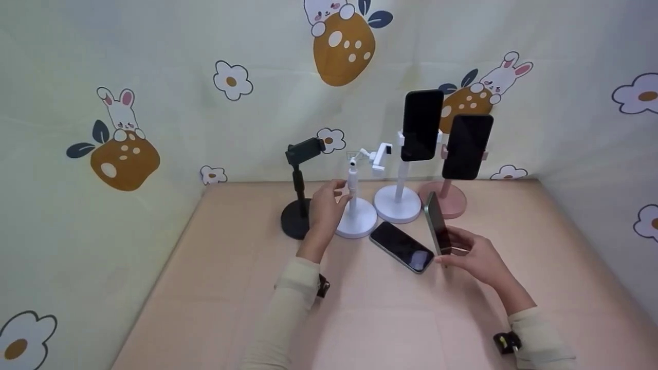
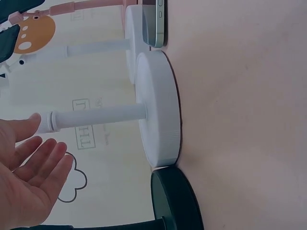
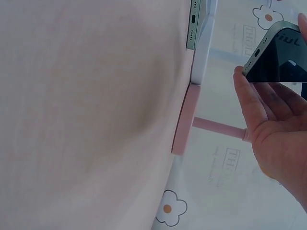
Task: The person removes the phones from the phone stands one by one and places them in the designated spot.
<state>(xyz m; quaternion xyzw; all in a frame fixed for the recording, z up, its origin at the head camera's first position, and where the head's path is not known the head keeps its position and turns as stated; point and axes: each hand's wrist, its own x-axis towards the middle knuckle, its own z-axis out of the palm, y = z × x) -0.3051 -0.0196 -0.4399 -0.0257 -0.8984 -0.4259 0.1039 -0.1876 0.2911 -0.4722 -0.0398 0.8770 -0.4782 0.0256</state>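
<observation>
My right hand [image 1: 478, 257] holds a smartphone [image 1: 437, 223] upright on a slant, thumb and fingers at its lower end; its lit screen shows in the right wrist view. Beside the post of a white phone stand [image 1: 356, 221] is my left hand [image 1: 329, 205]. In the left wrist view its thumb tip overlaps the ribbed collar of the post, and the other fingers are loosely bent below it. The stand's white clamp [image 1: 380, 157] at the top is bare and tilted. A second smartphone [image 1: 402, 247] lies face up on the table in front of the stands.
A black phone stand [image 1: 298, 218] is left of my left hand. Behind, another white stand [image 1: 397, 205] and a pink stand [image 1: 452, 203] hold phones upright. A patterned cloth backdrop [image 1: 169, 61] rises at the back edge of the pink-covered table [image 1: 216, 288].
</observation>
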